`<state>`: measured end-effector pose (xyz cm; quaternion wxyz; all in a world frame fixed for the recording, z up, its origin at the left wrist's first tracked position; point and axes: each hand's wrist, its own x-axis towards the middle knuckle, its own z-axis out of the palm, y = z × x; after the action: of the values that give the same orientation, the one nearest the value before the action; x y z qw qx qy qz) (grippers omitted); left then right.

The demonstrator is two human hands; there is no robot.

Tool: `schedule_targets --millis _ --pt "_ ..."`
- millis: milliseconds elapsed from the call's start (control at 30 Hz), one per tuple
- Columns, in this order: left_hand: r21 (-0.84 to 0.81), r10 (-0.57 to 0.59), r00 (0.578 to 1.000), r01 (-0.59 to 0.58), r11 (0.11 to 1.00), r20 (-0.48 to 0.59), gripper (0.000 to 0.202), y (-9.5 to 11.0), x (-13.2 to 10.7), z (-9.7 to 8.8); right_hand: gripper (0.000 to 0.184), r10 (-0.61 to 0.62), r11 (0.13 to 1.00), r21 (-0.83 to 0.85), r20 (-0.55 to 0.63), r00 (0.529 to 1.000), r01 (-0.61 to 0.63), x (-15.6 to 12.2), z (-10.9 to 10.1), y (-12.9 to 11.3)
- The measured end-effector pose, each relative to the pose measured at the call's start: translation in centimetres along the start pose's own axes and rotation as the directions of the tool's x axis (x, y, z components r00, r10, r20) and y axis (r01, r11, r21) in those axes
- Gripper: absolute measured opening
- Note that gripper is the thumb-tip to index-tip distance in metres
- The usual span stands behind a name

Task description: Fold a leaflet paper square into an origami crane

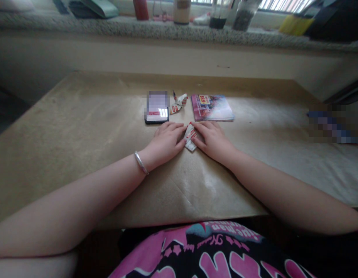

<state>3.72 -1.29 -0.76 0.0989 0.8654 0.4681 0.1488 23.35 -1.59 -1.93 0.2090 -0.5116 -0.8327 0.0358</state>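
Left hand: the left hand [166,141] lies palm down on the desk [80,127], with a silver bracelet [141,162] on its wrist.
Left fingers: the fingers [174,129] are stretched out flat and close together, not curled around anything. The tips and the thumb touch the left edge of the folded paper piece [190,139].
Right hand: the right hand [212,141] also lies palm down, mirroring the left.
Right fingers: these fingers [203,127] are flat and narrow-set. The index finger runs along the upper edge of the paper piece and the thumb sits at its lower right edge, so the hand presses on the piece rather than closing around it.
Paper piece: small, white with red print, folded and flat on the desk. It sits between the two hands, at 3 o'clock from the left fingertips and at 9 o'clock from the right thumb, touching both.
Phone: a phone [156,108] with a lit screen lies at 12 o'clock from the left hand, just beside its fingertips.
Folded figure: a small finished paper figure [179,102] stands at 12 o'clock from the paper piece, between the phone and the leaflets.
Leaflets: a stack of printed leaflets [211,107] lies at 12 o'clock from the right hand, close to it.
Ledge: a stone ledge [138,27] at the far 12 o'clock carries jars and bottles.
Desk cover: brown paper covers the desk.
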Motion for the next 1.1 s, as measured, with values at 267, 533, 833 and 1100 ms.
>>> schedule_targets --millis 267,533,833,1100 --pt "-0.018 -0.002 0.998 0.001 1.000 -0.058 0.054 0.7 -0.3 -0.4 0.030 0.005 0.988 0.152 -0.137 0.991 0.016 0.0 -0.1 0.0" --pt "0.031 0.023 1.000 -0.023 0.999 -0.019 0.038 0.5 -0.5 -0.3 0.035 -0.030 0.989 0.142 -0.016 0.999 0.032 -0.3 -0.3 0.3" --pt "0.153 0.108 0.994 -0.107 0.982 0.003 0.037 0.1 -0.8 -0.2 0.043 0.031 0.997 0.068 0.051 0.998 -0.034 -0.3 -1.0 0.0" --pt "0.215 0.436 0.898 -0.413 0.885 -0.068 0.032 -0.9 -1.1 -0.4 0.046 0.030 0.997 0.062 0.094 0.995 -0.036 -0.3 -1.3 0.0"
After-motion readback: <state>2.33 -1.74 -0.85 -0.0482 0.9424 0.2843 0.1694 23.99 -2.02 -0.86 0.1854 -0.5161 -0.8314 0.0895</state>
